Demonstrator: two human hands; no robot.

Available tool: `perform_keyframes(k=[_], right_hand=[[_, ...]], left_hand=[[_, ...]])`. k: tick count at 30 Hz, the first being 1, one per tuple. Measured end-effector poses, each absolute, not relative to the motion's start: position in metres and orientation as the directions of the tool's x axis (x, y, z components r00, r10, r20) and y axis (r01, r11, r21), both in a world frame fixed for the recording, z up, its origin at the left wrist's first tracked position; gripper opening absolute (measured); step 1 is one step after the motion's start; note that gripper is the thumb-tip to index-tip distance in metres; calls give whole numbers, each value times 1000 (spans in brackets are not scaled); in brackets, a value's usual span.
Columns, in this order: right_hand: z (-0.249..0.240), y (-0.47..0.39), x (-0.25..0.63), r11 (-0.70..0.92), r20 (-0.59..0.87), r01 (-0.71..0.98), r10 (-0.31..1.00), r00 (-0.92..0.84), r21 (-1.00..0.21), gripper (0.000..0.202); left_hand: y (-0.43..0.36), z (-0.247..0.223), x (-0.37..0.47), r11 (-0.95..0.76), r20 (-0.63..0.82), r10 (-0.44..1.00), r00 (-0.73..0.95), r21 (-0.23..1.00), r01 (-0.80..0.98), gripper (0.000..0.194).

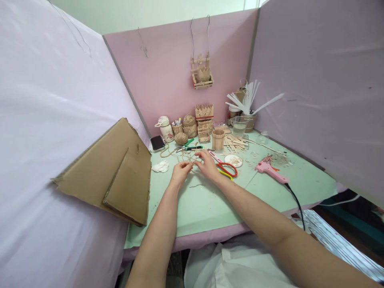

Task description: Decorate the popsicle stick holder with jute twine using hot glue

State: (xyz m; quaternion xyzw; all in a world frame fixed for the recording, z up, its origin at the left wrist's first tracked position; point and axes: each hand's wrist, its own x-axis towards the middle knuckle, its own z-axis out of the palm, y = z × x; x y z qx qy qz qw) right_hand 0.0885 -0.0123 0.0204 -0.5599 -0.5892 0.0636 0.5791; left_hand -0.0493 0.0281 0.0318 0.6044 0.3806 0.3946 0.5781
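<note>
Both hands are close together over the middle of the pale green table (210, 212). My left hand (181, 173) is closed, its fingertips pinching thin twine (192, 164). Just to the right, my right hand (207, 165) has its thumb and index finger pressed on the same twine, with its fingers curved. Loops of the twine spread behind the fingertips. Green-handled pliers (194, 148) lie beyond the hands. Red-handled scissors (232, 168) and a yellow handle (225, 175) rest beside my right wrist. A short piece of string (196, 185) lies in front of the hands.
Cardboard (126, 172) leans at left beside a phone (157, 143) and white wad (161, 166). A twine ball (181, 138), stick cup (218, 139) and loose sticks (235, 142) stand behind. At right are a white lid (233, 161) and pink glue gun (272, 172) with its cord.
</note>
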Motion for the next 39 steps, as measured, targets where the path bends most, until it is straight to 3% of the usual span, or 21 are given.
perform_keyframes(k=[3, 7, 22, 29, 34, 36, 39], right_hand=[[26, -17, 86, 357, 665, 650, 678, 313, -671, 13], [28, -22, 81, 338, 654, 732, 732, 190, -591, 7], [24, -21, 82, 222, 647, 860, 747, 152, -459, 11], [21, -15, 81, 236, 534, 672, 799, 277, -702, 8], [21, -10, 83, 185, 301, 336, 892, 336, -923, 9], [20, -9, 84, 142, 214, 230, 920, 327, -963, 14], [19, -8, 85, 145, 207, 209, 926, 316, -967, 17]], left_hand=[[31, 29, -49, -61, 55, 942, 330, 998, 9, 25], [34, 25, -48, -119, 97, 958, 272, 991, 68, 22], [32, 21, -47, -363, 282, 910, 304, 897, 253, 16], [33, 20, -46, -314, 247, 917, 314, 932, 183, 16], [35, 18, -45, -237, 200, 922, 332, 968, 77, 22], [35, 17, -44, -226, 194, 918, 345, 973, 54, 24], [36, 14, -43, -215, 187, 911, 368, 976, 37, 25]])
